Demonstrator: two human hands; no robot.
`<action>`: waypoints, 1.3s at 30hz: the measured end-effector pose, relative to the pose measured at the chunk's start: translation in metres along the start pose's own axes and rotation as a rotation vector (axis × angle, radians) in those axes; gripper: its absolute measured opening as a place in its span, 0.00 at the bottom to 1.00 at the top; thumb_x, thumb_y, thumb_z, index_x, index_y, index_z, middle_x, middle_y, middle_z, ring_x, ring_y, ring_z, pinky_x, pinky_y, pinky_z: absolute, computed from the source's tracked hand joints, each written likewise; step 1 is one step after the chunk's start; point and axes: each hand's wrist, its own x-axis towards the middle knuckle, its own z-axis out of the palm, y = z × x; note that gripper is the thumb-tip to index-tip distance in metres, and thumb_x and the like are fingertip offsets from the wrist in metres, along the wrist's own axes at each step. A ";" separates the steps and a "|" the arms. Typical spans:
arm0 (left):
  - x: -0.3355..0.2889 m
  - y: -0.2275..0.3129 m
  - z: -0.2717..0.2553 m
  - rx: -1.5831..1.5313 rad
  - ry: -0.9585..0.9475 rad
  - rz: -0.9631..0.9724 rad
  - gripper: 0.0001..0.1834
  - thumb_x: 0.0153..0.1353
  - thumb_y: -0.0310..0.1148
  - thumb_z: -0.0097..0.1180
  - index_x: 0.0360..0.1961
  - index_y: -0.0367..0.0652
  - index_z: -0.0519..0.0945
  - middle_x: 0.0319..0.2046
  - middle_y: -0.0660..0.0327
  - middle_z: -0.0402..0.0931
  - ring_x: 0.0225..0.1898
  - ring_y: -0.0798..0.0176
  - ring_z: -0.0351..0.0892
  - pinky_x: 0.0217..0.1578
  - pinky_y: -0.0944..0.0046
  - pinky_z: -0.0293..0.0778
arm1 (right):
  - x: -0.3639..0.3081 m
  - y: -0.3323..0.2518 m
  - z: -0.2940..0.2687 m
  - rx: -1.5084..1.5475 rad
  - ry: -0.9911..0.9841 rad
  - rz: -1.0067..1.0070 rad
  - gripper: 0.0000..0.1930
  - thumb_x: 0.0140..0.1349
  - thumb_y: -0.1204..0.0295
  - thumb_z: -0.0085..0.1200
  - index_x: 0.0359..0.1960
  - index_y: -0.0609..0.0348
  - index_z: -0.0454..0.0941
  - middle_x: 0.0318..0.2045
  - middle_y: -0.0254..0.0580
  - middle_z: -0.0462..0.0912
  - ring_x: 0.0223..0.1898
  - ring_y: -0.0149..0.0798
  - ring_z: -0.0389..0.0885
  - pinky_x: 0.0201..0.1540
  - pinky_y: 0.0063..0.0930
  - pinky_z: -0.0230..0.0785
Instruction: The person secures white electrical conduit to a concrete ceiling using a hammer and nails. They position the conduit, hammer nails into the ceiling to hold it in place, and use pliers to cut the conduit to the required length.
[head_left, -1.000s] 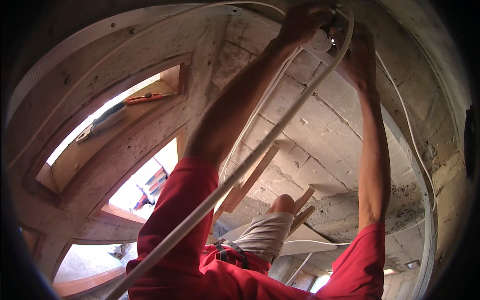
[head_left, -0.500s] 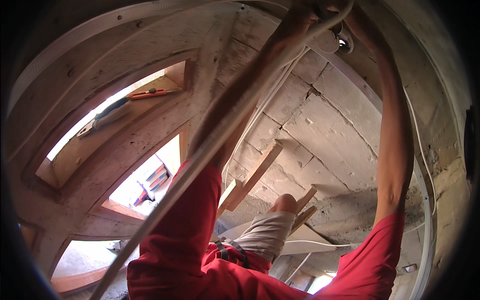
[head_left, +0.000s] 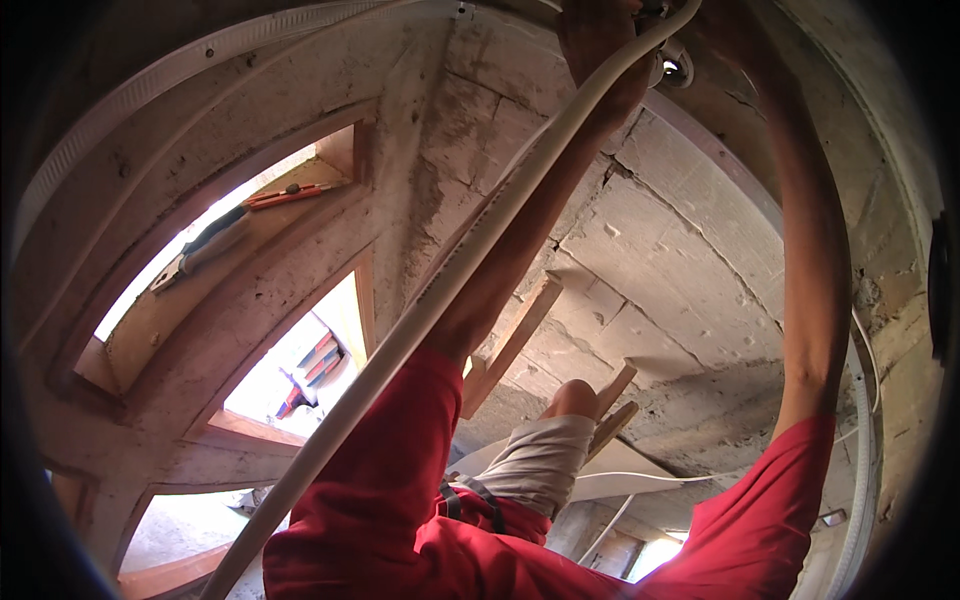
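A thick, round white flexible cable [head_left: 432, 300] slants up to the top edge, between the raised bare left hand [head_left: 600, 38] and right hand [head_left: 725, 28], finger grip impossible to tell, beside a round pale fitting [head_left: 684, 63].

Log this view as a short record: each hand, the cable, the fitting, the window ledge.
Left hand: raised at the top edge, beside the pale cable; grip unclear
Right hand: raised, dark, partly cut off; grip unclear
Cable: passes in front of the left forearm
Round fitting: between the wrists in view
Upper window ledge: bears a dark-handled tool and an orange tool
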 end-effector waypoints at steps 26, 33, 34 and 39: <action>0.007 -0.017 0.020 0.353 -0.038 0.270 0.21 0.57 0.37 0.63 0.49 0.38 0.77 0.41 0.49 0.75 0.39 0.43 0.83 0.38 0.47 0.83 | -0.015 -0.013 0.011 -0.376 0.298 -0.263 0.15 0.59 0.62 0.63 0.47 0.49 0.82 0.41 0.43 0.82 0.41 0.51 0.84 0.36 0.46 0.81; 0.005 -0.001 -0.003 0.238 -0.221 0.165 0.17 0.66 0.36 0.60 0.53 0.45 0.75 0.47 0.50 0.75 0.40 0.43 0.86 0.37 0.45 0.84 | -0.013 -0.023 0.007 -0.288 0.228 -0.128 0.17 0.61 0.61 0.62 0.50 0.49 0.80 0.43 0.43 0.82 0.43 0.52 0.85 0.33 0.47 0.81; 0.005 -0.002 -0.003 0.255 -0.192 0.188 0.17 0.66 0.36 0.60 0.54 0.45 0.75 0.47 0.50 0.75 0.39 0.43 0.86 0.36 0.45 0.84 | -0.011 -0.024 0.006 -0.253 0.226 -0.119 0.17 0.61 0.62 0.61 0.51 0.49 0.79 0.44 0.44 0.82 0.43 0.53 0.85 0.34 0.47 0.81; -0.004 -0.012 0.003 0.293 -0.157 0.219 0.20 0.67 0.39 0.60 0.58 0.48 0.73 0.46 0.50 0.76 0.35 0.43 0.86 0.32 0.44 0.83 | -0.016 -0.016 0.006 -0.336 0.211 -0.212 0.18 0.64 0.61 0.59 0.54 0.52 0.77 0.47 0.47 0.79 0.46 0.54 0.84 0.40 0.46 0.82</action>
